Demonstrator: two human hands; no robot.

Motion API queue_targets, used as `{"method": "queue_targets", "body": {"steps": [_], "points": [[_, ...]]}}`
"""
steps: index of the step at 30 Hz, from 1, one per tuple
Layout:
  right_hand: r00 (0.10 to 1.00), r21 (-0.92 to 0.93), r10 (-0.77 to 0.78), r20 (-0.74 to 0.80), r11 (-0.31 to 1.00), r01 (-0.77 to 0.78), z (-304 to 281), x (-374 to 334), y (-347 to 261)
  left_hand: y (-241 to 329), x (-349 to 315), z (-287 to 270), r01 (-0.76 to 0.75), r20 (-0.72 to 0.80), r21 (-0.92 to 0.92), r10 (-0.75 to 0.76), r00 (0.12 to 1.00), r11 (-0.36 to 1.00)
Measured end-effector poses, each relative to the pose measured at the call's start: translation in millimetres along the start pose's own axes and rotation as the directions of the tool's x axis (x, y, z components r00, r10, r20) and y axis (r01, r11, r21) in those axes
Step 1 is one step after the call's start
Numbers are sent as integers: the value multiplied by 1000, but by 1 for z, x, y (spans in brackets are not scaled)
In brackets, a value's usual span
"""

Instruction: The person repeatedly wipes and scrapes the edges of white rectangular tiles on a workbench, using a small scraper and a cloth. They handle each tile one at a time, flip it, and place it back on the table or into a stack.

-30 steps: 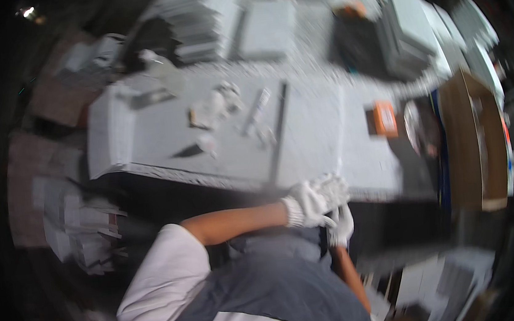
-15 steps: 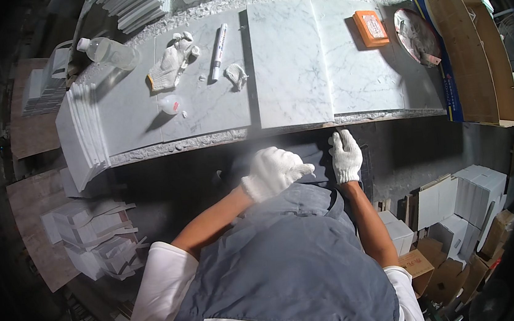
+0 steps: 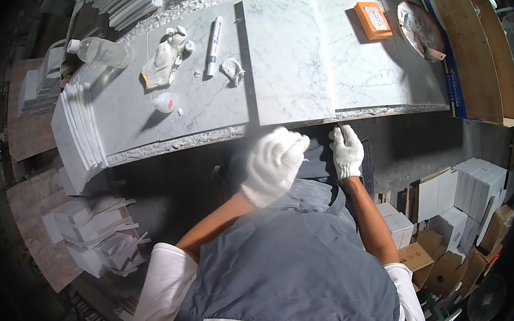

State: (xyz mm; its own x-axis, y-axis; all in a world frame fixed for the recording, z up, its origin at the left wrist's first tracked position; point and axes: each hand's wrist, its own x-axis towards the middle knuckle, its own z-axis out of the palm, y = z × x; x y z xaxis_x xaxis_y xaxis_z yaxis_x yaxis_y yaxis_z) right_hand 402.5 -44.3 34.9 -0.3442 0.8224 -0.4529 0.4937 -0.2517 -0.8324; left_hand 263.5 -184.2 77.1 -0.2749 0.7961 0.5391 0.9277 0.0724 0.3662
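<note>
Both my hands wear white knit gloves. My left hand (image 3: 275,166) is in front of the bench edge, blurred by motion. Its fingers look bent, and whether anything is in them cannot be made out. Just below the front edge, my right hand (image 3: 347,152) has its fingers stretched toward the bench and nothing visible in it. A white, grey-veined marble slab (image 3: 288,58) lies right beyond my hands, its near edge at the bench front. Left of it are a marker (image 3: 214,48), a crumpled white scrap (image 3: 233,71) and a spare work glove (image 3: 163,64).
A clear plastic bottle (image 3: 100,53) and a small clear bottle (image 3: 165,103) are at left, near standing thin slabs (image 3: 76,131). An orange box (image 3: 373,20), a round dish (image 3: 420,30) and an open cardboard carton (image 3: 475,53) sit at right. White boxes (image 3: 479,185) are stacked below right.
My left hand has risen toward the bench edge and turned. My right hand has shifted slightly toward the bench. The whole view has tilted a little.
</note>
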Motion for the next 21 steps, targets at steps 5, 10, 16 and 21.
{"method": "queue_targets", "body": {"steps": [5,10,16,21], "points": [[999,39,-26,-22,999,26,4,3,2,-30,15,-9,129,181,267,-181,967,955],[1000,17,10,-2,1000,-10,2,3,5,-53,24,10,125,298,435,-274,914,892],[999,109,-47,6,993,46,1,10,37,-46,39,-6,132,208,443,-245,947,887],[1000,132,8,1,991,-8,2,26,69,-19,27,-36,167,243,359,-265,933,918]]}}
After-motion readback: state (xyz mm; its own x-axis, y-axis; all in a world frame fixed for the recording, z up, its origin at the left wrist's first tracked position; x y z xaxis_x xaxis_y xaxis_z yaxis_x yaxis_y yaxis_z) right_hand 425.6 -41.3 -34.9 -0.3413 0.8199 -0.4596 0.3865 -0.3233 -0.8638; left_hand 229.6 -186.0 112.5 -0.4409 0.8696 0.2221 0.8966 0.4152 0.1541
